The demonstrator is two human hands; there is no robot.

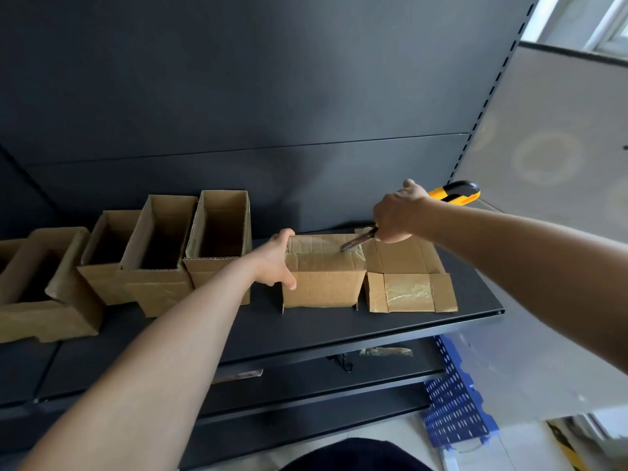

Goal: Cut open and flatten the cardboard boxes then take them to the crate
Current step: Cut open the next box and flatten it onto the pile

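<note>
A dark metal shelf (339, 329) is carrying a line of cardboard boxes in front of a dark back panel (238, 96). A row of open boxes (136, 263) is standing at the left, mouths facing up and sides touching. The nearest open box (217, 246) is standing just beside the taped box (323, 283), leaving only a narrow gap that the left wrist is occupying. To the right, a flattened box (407, 283) is lying flat on the shelf, its edge touching the taped box and its flaps spreading toward the shelf's front lip. A blue perforated crate (452, 413) is sitting below and to the right of the shelf, well apart from the boxes.

The taped box is resting near the middle of the shelf with its sealed face up. The left hand (277, 260) is gripping its upper left corner, fingers curling over the top edge and thumb pressing on the front face. The right hand (396, 214) is closing in a full fist around a yellow and black utility knife (455, 193). The handle's rear end is projecting behind the hand, and the blade tip is touching the tape on the box top, right of centre.
</note>
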